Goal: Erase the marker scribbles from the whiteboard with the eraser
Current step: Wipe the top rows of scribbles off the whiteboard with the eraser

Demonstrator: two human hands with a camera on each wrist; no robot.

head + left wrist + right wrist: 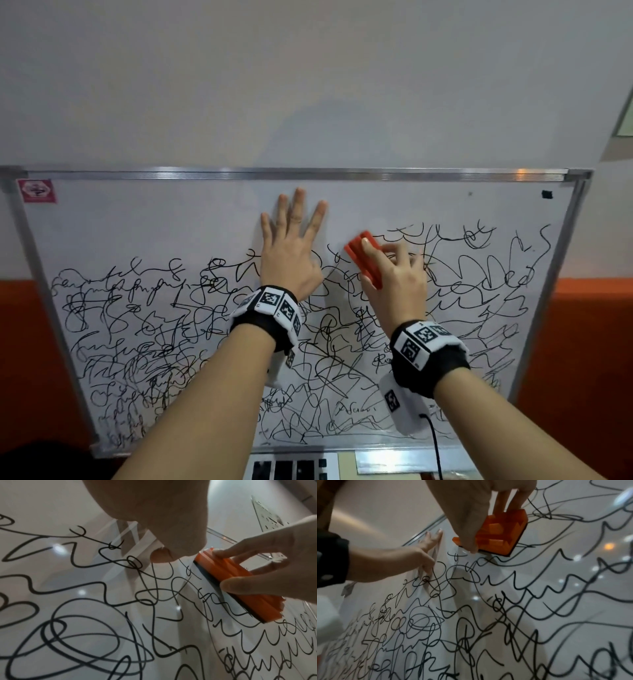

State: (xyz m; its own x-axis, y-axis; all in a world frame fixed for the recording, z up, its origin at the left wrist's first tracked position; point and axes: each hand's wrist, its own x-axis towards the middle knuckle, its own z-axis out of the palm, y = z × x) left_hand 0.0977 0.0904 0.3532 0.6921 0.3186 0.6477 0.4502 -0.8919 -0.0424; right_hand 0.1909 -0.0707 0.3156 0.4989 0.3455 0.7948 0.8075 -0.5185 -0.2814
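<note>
eraser [363, 258] gripped by right hand [397, 277] on whiteboard [137, 222].

Whiteboard [219, 219] scribbles [144, 329]: black loops, no word legible.
Pink sticker [36, 191], whiteboard's top-left corner: emblem, print too small to read.
Wristband markers [274, 299], in front of the whiteboard: black-and-white square codes, no letters.

Dim, soft blur, glare spots
</note>
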